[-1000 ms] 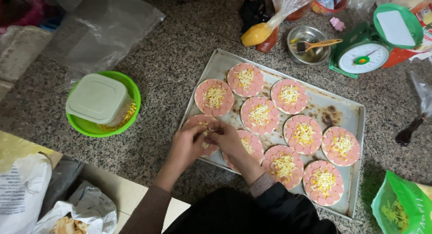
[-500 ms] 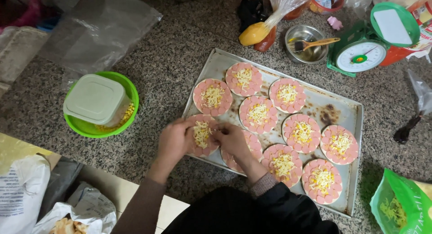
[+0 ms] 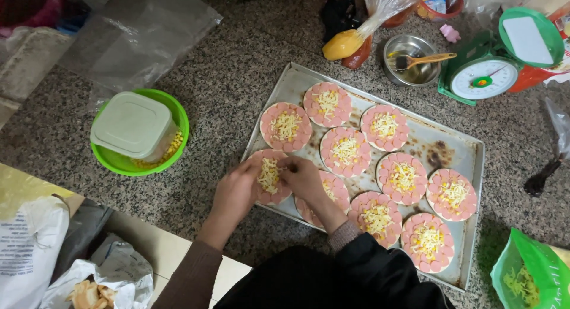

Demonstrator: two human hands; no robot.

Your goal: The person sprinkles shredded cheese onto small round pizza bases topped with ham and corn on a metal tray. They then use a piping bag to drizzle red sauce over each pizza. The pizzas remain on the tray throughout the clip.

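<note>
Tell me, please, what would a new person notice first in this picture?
First, the metal baking tray in the middle of the stone counter, filled with round mini pizzas covered in pink sausage slices and grated cheese. At its near-left corner, the left hand and the right hand both touch one mini pizza. To the left stands a green bowl with corn and a lidded container inside.

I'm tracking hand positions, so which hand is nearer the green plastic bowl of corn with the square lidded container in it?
Left. The left hand rests at the tray's near-left corner, closest to the green bowl; the right hand sits further right, over the tray.
</note>
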